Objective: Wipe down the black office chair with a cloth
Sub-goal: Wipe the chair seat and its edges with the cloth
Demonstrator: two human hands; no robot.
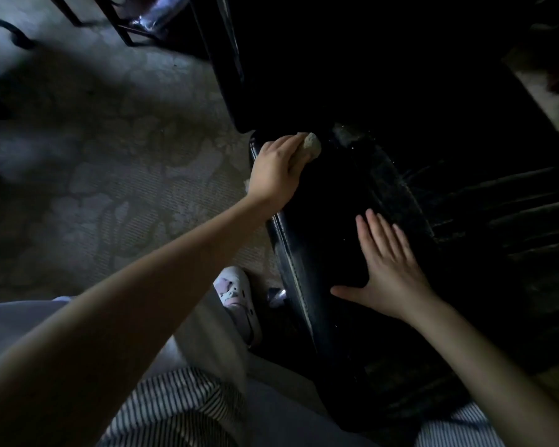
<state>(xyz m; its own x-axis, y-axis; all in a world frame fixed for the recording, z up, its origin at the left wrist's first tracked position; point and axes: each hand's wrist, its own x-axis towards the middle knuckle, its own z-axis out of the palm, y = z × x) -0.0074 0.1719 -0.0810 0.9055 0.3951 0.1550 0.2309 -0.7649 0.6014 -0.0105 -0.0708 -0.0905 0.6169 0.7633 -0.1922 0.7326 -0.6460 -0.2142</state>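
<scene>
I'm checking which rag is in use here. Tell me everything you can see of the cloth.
The cloth is pale, off-white to beige, and bunched into a small wad. Only its far end shows past the fingers of the left hand, which grips it from above. It presses on the glossy cushion of the black chair, near the far left corner. Dim light hides its weave.

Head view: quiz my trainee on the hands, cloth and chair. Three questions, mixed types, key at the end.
1. True or false: the right hand lies flat, fingers spread, on the black chair.
2. The cloth is gripped by: A) the left hand, B) the right hand, C) neither.
3. Fill in: on the patterned carpet beside the chair stands a pale ____.
Key: 1 true; 2 A; 3 shoe.
</scene>
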